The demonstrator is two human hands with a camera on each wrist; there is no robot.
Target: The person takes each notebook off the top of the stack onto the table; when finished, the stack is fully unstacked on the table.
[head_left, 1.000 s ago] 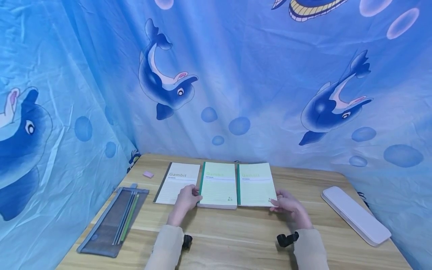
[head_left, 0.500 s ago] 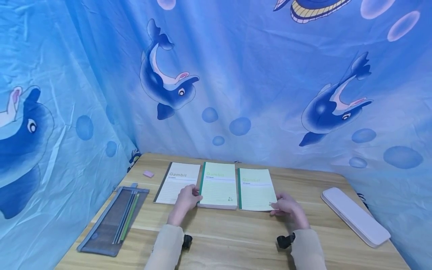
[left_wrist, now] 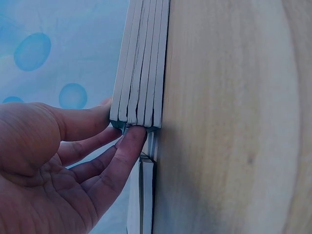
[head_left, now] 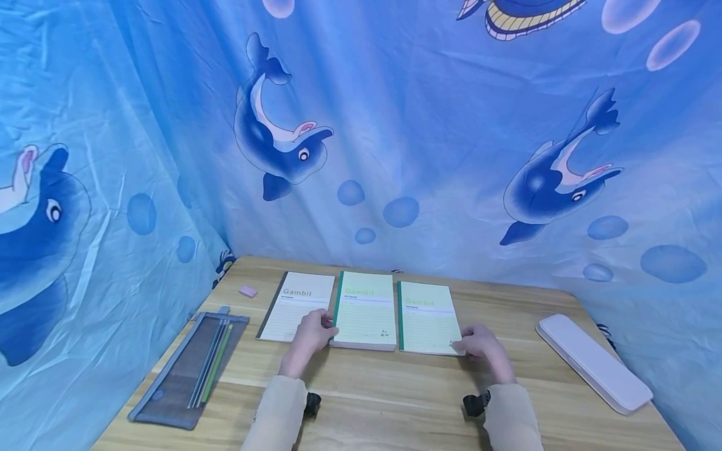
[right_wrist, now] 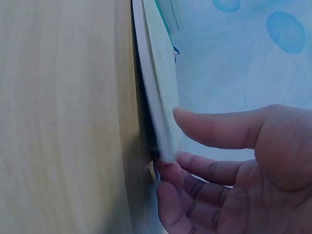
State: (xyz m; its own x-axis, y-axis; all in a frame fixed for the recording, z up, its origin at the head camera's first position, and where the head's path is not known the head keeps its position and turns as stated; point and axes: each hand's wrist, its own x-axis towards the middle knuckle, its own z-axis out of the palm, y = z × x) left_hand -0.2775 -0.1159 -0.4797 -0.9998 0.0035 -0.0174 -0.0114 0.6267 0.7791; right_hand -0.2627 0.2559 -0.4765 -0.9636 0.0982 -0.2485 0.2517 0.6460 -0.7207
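In the head view, a stack of notebooks (head_left: 366, 307) with pale green covers and a green spine lies mid-table. My left hand (head_left: 312, 332) holds its near left corner: in the left wrist view the thumb is at the top edge and a finger presses the spine end of several stacked notebooks (left_wrist: 141, 63). To the right lies another pale green notebook (head_left: 429, 316). My right hand (head_left: 482, 346) pinches that one's near right corner, thumb on the cover and fingers beneath, with a dark gap under its edge in the right wrist view. A white notebook (head_left: 301, 300) with a dark spine lies left.
A grey mesh pencil pouch (head_left: 175, 376) with pencils lies at the left table edge, a pink eraser (head_left: 248, 291) behind it. A white pencil case (head_left: 595, 363) lies at the right. A blue dolphin-print curtain (head_left: 429, 125) surrounds the wooden table (head_left: 389, 401).
The right-hand notebook has come down and slightly toward me with my right hand, and its near edge now sits a little lower than the stack's. My left hand stays in place.
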